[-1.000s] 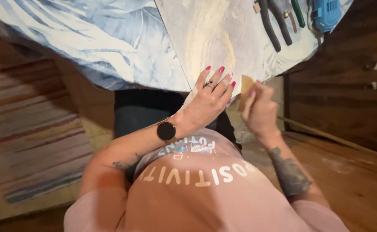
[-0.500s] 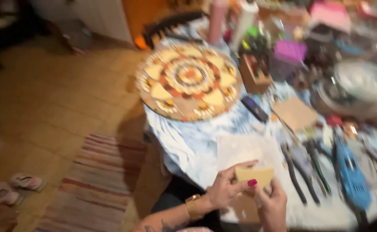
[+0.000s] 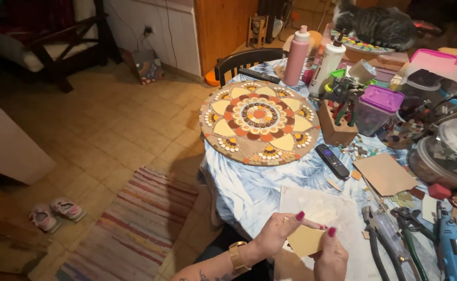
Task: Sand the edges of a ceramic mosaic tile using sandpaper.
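Note:
Both hands hold a small flat tan tile piece [image 3: 305, 240] at the near edge of the table. My left hand [image 3: 278, 231] grips its left side with thumb and fingers. My right hand [image 3: 332, 255] pinches its right edge from below. Beneath them lies a pale stone-look board [image 3: 338, 213] on the blue leaf-print tablecloth [image 3: 244, 184]. A round mosaic disc [image 3: 259, 122] with a yellow, brown and orange flower pattern rests farther back on the table.
Right of the hands lie pliers [image 3: 379, 237] and a blue power tool [image 3: 455, 252]. A black remote [image 3: 332, 161], cardboard sheet [image 3: 384, 174], wooden tool block [image 3: 338, 127], bottles [image 3: 297, 54], tubs and a cat [image 3: 377, 23] crowd the table. A striped rug [image 3: 135, 224] and small shoes [image 3: 54, 213] lie on the floor.
The view has swung up from my lap to the whole table. My right hand has brought the tan piece to my left hand, and both now hold it over the pale board.

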